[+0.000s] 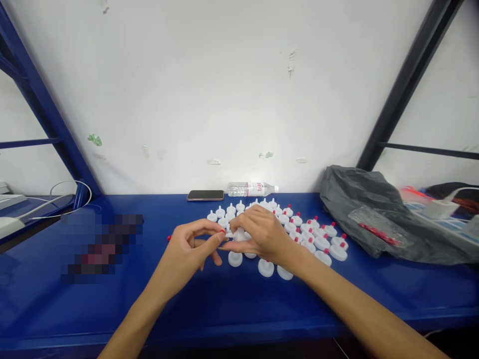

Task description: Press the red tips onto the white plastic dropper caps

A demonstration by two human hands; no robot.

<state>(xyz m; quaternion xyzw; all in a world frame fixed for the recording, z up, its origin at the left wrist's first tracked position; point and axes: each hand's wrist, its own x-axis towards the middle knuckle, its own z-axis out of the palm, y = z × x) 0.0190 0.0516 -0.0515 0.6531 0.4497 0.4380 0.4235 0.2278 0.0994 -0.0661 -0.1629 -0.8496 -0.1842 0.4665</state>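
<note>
A small red tip cap (223,231) is pinched between the thumb and index finger of my left hand (190,244). My right hand (264,232) is closed around a white nozzle lid (238,235), held sideways with its spout toward the red cap. Spout and cap meet or nearly meet; which one I cannot tell. Beneath and behind my hands stand several white nozzle lids with bare spouts (220,212). On the right are several more with red tips (321,242). Another small red cap (169,238) lies just left of my left hand.
At the back of the blue table (209,309), by the wall, lie a phone (205,195) and a clear plastic bottle (251,189). A dark grey plastic bag (352,194) spreads at the right, with a clear bag of red caps (379,230) on it. A blurred-out object (103,249) is at left.
</note>
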